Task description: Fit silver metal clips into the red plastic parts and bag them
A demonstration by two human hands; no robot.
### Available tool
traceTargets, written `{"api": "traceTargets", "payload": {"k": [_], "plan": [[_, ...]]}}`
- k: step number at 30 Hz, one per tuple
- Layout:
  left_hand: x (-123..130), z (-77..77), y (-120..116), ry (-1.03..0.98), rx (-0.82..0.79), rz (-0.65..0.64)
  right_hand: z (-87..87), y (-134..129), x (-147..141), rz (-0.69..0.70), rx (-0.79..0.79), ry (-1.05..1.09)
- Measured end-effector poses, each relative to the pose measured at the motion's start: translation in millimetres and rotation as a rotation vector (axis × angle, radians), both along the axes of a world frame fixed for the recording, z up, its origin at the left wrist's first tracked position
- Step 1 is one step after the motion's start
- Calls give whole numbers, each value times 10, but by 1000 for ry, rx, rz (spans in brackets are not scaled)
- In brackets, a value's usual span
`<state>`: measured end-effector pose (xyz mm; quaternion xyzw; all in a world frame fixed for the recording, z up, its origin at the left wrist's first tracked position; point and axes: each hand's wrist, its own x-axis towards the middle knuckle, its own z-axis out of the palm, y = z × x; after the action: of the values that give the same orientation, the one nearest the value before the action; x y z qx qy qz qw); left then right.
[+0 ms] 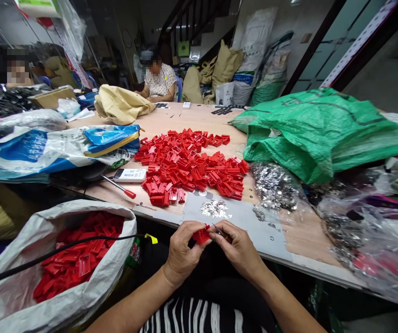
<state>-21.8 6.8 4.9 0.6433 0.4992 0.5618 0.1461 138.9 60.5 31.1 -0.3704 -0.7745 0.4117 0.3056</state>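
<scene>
Sacks point(226, 62) stand against the far wall beside a dark staircase point(192, 25), and a person point(162, 81) in a spotted top sits at the far side of the wooden desk point(305, 236). Loose red parts point(192, 166) are heaped across its middle. Nearer, small silver pieces point(215, 209) lie on a grey sheet point(271, 233) at the near edge.

Just in front of that edge, the left hand point(185, 247) pinches one red part point(201, 235) between its fingers. The right hand point(239, 245) has its fingers closed around a thin pointed tool point(220, 230), its fingertips at the right side of that same part.

To the left, a red-handled tool point(128, 193) lies near a white device point(129, 175), and an open white sack point(1, 303) holds more red parts. A green sack point(324, 129) covers the far right, with a clear bag point(277, 185) of silver pieces beside it.
</scene>
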Motion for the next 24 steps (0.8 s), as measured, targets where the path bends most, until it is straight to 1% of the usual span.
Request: {"api": "traceTargets", "payload": {"k": [5, 7, 10, 15, 17, 21, 24], "plan": [[-21, 29, -9, 6, 3, 8, -48, 14, 38, 42, -228, 135], [-24, 42, -3, 6, 7, 7, -56, 30, 64, 14, -280, 171], [-16, 50, 0, 7, 4, 9, -54, 50, 88, -39, -250, 132], [5, 49, -13, 8, 2, 9, -44, 51, 80, -26, -188, 3], [7, 49, -14, 7, 2, 6, -56, 51, 77, -20, -205, 6], [12, 53, -3, 8, -2, -10, -90, 61, 87, -1, -305, 107], [24, 62, 8, 2, -9, -24, -89, 67, 94, -3, -344, 138]]}}
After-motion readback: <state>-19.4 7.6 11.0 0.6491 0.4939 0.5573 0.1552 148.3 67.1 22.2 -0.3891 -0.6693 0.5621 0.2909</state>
